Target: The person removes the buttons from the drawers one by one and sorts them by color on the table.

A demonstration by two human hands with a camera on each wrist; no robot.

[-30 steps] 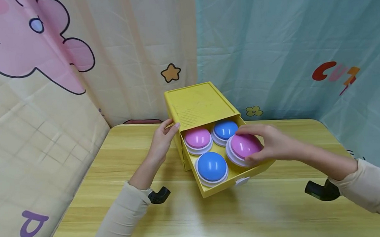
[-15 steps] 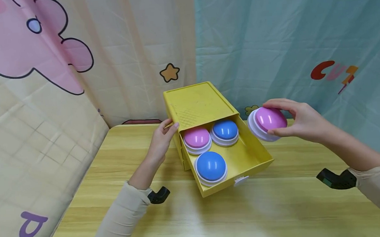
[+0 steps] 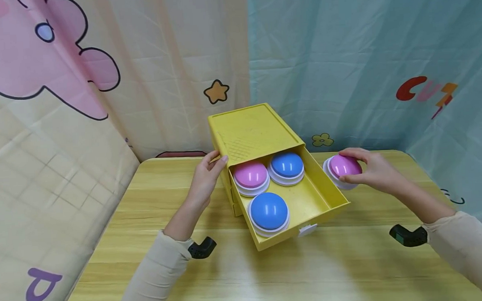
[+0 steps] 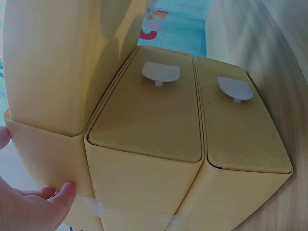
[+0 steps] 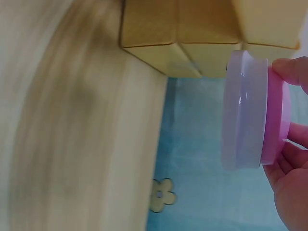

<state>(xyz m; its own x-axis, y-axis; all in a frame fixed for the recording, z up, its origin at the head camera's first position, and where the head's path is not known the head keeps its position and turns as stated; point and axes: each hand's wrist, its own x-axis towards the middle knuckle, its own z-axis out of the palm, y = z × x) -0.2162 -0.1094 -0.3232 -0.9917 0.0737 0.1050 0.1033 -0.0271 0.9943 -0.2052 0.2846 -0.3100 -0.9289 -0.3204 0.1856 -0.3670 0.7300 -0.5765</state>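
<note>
In the head view my right hand (image 3: 377, 171) grips a pink push button (image 3: 345, 165) with a white base, just right of the open drawer. The right wrist view shows thumb and fingers round its pink dome (image 5: 275, 115), the button tipped on its side in that view. My left hand (image 3: 203, 177) rests against the left edge of a yellow drawer cabinet (image 3: 256, 132); its fingertips (image 4: 65, 195) touch the side wall. Inside the pulled-out top drawer (image 3: 313, 196) sit another pink button (image 3: 251, 174) and two blue ones, one blue button (image 3: 269, 210) at the front.
The cabinet stands on a wood-grain table (image 3: 182, 279) near its back edge. Two lower drawers (image 4: 144, 110) with white handles are closed. A printed curtain (image 3: 342, 65) hangs behind. A black wrist camera (image 3: 202, 248) is on the left arm, another on the right.
My right hand has lifted the pink button out of the drawer's right side, carried it right, and then lowered it somewhat. The left hand has stayed on the cabinet.
</note>
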